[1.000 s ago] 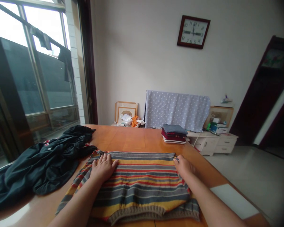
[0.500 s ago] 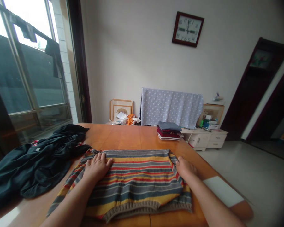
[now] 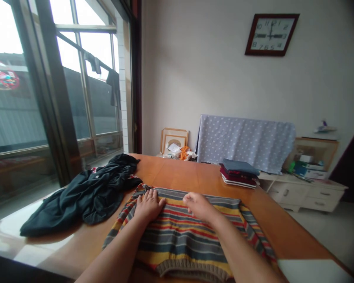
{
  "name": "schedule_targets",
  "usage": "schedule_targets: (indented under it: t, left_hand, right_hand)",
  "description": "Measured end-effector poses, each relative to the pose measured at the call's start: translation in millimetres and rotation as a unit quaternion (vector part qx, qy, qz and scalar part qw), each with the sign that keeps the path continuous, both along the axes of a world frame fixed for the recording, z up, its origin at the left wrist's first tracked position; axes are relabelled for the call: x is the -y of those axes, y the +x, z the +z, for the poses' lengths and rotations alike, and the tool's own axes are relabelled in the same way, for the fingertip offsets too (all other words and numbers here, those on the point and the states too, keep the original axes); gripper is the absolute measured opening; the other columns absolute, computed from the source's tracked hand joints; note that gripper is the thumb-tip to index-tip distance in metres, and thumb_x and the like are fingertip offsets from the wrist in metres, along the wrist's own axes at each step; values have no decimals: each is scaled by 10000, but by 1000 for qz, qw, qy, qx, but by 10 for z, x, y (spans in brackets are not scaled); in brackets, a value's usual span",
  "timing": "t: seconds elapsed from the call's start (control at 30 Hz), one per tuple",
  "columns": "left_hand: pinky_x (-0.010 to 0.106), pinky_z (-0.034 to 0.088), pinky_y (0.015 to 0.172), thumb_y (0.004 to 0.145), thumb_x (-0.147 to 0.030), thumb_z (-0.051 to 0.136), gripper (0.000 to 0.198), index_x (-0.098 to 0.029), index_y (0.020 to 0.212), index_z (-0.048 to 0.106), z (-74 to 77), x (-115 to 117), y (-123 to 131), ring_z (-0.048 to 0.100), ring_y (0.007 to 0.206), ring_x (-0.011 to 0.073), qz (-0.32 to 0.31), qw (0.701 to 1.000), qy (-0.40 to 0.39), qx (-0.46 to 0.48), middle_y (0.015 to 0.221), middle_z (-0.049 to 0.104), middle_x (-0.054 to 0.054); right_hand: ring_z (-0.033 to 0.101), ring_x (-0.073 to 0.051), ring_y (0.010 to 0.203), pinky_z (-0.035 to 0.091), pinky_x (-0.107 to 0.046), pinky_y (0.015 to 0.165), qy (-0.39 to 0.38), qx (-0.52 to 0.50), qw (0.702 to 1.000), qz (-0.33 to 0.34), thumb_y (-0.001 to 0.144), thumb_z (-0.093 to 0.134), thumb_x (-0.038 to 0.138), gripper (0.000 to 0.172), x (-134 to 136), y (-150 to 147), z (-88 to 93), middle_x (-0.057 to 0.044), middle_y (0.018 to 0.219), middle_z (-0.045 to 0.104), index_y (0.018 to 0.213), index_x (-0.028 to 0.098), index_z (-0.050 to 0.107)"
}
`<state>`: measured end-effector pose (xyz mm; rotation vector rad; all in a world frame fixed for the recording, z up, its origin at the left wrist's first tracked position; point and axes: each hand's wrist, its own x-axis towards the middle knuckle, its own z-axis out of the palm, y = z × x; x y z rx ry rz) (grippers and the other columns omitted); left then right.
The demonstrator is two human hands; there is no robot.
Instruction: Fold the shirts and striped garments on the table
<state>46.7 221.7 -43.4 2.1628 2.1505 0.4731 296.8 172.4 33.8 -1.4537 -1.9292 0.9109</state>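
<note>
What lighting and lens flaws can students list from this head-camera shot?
In the head view, the window panes blow out to white, glare whitens the wooden table top near the window, the wide lens leans the window frame, and the right corners darken.

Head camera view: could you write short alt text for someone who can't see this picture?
The left hand and right hand rest on a striped knit garment on a wooden table. A crumpled dark garment lies to the left, and a folded stack of clothes sits beyond.

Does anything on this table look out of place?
The crumpled black garment, left of the striped sweater, lies in a loose heap, unlike the neatly folded stack of clothes beyond.
</note>
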Motion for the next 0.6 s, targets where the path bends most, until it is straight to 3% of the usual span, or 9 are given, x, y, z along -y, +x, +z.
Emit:
schedule_targets:
  t: [0.07,0.13,0.23,0.33,0.43,0.5,0.6]
  left_hand:
    - [616,110,1196,923,-708,254,831,-165,1538,387,0,10,-3,199,1523,369,-2,1000,-2,3,1634,278,174]
    - [616,102,1199,923,-710,259,838,-157,1540,387,0,23,-5,192,1525,370,-4,1000,-5,9,1636,272,175]
    - [618,81,1203,910,-713,303,839,-156,1528,404,18,44,-14,184,1526,373,-11,999,-11,44,1633,281,178]
    - [598,85,1210,859,-700,455,806,-163,1459,493,82,23,-69,227,1512,382,-18,988,-15,150,1598,358,193]
    - [473,269,1186,841,-623,558,649,-187,1319,614,199,-84,-221,417,1420,343,-8,972,-3,233,1481,530,177]
    - [368,412,1082,887,-534,537,503,-187,1233,652,283,-196,-370,551,1293,291,18,960,16,279,1351,637,152]
    - [327,524,871,956,-412,466,372,-139,1110,667,370,-365,-595,674,1050,259,87,924,36,370,1091,722,131]
  right_hand:
    - [566,-127,603,421,-216,540,-98,1,988,120,917,568,419,350,62,-163,-98,2,715,632,1152,175,656]
    - [556,-119,610,401,-201,535,-131,7,974,186,888,627,404,409,110,-223,-219,13,716,619,1232,184,641]
    - [527,-113,616,362,-201,534,-81,9,979,189,888,634,387,459,146,-193,-361,15,715,606,1293,173,629]
    - [524,-115,622,346,-214,550,-42,21,979,199,895,627,390,450,162,-136,-414,13,723,615,1294,182,641]
    - [546,-128,624,336,-224,552,-34,33,980,195,904,607,398,424,179,-128,-424,8,710,635,1275,197,653]
    - [555,-136,626,327,-230,549,-26,42,981,187,902,606,412,403,186,-142,-430,3,708,648,1243,208,668]
    - [571,-144,637,331,-237,563,-10,55,983,176,893,610,423,376,186,-160,-434,-4,723,671,1199,220,688]
